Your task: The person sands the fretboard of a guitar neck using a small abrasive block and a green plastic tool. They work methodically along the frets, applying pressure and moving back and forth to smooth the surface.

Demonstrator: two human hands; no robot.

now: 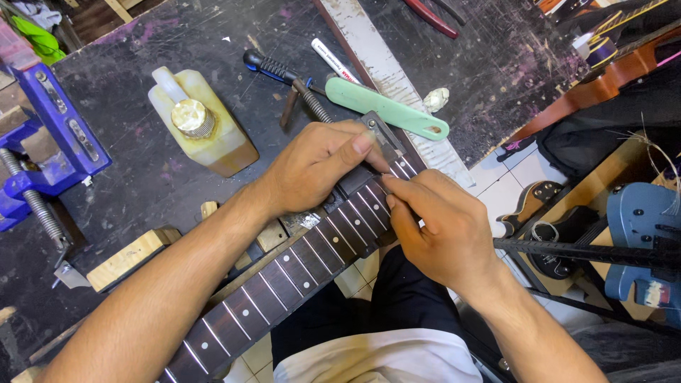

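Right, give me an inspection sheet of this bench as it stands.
Surface: dark, scratched workbench, dusty.
Job's things: guitar neck with dark fretboard lying over the bench edge on wooden blocks.
Clutter: yellowish plastic bottle, blue vise, green-handled tool, white marker, metal ruler.
Hands: left hand presses a small metal piece on the frets; right hand pinches beside it.
Cables: nothing seen.
Surroundings: guitar bodies on tiled floor.

Dark brown guitar neck (284, 280) crossed by silver frets, dotted white. Above it, mint-green handle (386, 108), cream-yellow jug (206, 135) with brass-coloured cap. Left of it, blue vise (50, 135) on speckled black bench (142, 191).
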